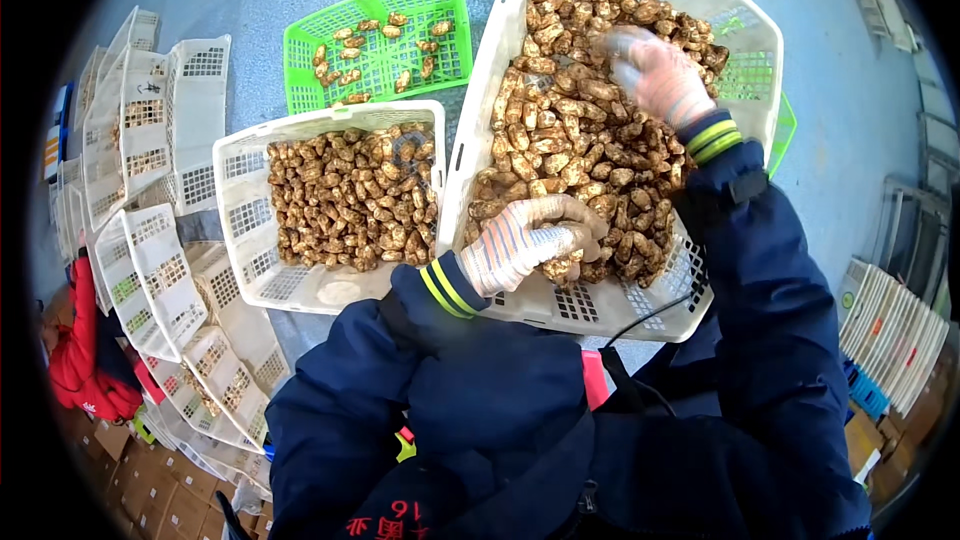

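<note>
at far left, white crates [200,120] rise beside a person in red [95,360]. next comes a smaller white crate [237,195] of brown pieces, then a green basket [375,62] (only sparsely filled). brown lumps [575,140] heap the large white crate [484,70]: the gloved left hand [530,240] curls over near ones, the gloved right hand [665,80] blurs above farther ones; i can't tell whether either grips anything.

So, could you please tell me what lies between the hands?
The head view shows brown lumpy pieces between the left hand and the right hand.
</note>
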`<state>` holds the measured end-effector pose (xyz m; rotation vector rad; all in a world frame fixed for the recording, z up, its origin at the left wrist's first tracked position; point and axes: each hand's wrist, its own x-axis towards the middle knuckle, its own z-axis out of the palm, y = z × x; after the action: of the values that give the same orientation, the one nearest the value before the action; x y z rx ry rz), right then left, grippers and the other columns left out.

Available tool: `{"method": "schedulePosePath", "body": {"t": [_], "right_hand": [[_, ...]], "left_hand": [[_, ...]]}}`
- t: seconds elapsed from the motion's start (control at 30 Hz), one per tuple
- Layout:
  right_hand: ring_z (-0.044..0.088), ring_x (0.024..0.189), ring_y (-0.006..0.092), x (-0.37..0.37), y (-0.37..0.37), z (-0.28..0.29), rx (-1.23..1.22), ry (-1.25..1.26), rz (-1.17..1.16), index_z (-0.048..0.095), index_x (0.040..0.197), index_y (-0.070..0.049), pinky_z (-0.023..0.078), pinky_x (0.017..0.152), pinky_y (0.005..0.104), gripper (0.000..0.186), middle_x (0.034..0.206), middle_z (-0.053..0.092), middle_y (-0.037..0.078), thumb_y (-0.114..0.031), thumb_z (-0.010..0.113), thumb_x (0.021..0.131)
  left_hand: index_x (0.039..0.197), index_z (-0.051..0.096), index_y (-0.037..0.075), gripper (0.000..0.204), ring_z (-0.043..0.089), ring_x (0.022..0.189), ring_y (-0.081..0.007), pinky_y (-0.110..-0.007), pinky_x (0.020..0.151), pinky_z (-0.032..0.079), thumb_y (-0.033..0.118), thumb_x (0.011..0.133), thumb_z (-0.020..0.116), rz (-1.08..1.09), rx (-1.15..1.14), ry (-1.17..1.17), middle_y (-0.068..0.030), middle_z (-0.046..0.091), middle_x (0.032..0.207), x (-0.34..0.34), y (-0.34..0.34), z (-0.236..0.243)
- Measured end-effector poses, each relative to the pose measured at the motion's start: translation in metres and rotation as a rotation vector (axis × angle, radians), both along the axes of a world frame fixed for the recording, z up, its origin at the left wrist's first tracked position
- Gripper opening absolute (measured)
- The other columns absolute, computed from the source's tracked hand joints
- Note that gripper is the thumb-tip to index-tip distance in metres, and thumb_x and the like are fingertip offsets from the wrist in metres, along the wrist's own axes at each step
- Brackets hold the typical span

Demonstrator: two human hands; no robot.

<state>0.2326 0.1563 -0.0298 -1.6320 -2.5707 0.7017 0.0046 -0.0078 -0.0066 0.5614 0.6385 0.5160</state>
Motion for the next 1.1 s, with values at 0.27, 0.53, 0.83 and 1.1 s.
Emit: {"method": "schedulePosePath", "body": {"t": [0.27,0.53,0.83,1.1], "right_hand": [[0.041,0.128,0.0354,-0.062,0.056,-0.067,0.386,-0.226,-0.086,0.036,0.142,-0.014,0.035,0.108,0.0416,0.064,0.138,0.046,0.013,-0.03,0.059,0.084],[0.041,0.125,0.0409,-0.051,-0.028,-0.006,0.055,-0.177,0.234,0.054,0.125,-0.014,0.043,0.099,0.0488,0.049,0.132,0.048,0.013,-0.013,0.06,0.076],[0.061,0.103,0.0307,-0.02,-0.055,0.058,-0.642,-0.15,0.102,0.061,0.12,-0.017,0.048,0.09,0.0403,0.036,0.108,0.064,0.016,-0.019,0.055,0.084],[0.058,0.104,0.0343,-0.025,-0.002,-0.007,-0.043,-0.025,-0.042,0.053,0.128,-0.009,0.045,0.094,0.0407,0.044,0.112,0.062,0.018,-0.03,0.052,0.089]], "left_hand": [[0.109,0.062,-0.001,0.032,0.058,0.091,-0.0131,-0.028,0.082,0.047,0.024,0.089,0.061,-0.06,0.092,0.115,-0.0075,0.064,0.102,-0.002,0.007,0.003],[0.111,0.06,-0.002,0.029,0.062,0.093,-0.0155,-0.029,0.084,0.049,0.02,0.091,0.059,-0.04,-0.034,-0.047,-0.0099,0.065,0.102,0.001,0.004,0.003],[0.112,0.059,-0.002,0.03,0.063,0.093,-0.0176,-0.031,0.079,0.053,0.02,0.09,0.06,-0.078,-0.008,-0.019,-0.0112,0.065,0.1,-0.003,0.002,0.001],[0.102,0.061,0.0,0.024,0.061,0.086,-0.0157,-0.028,0.075,0.052,0.021,0.091,0.059,-0.065,0.033,-0.007,-0.0082,0.064,0.092,0.001,0.001,0.0]]}}
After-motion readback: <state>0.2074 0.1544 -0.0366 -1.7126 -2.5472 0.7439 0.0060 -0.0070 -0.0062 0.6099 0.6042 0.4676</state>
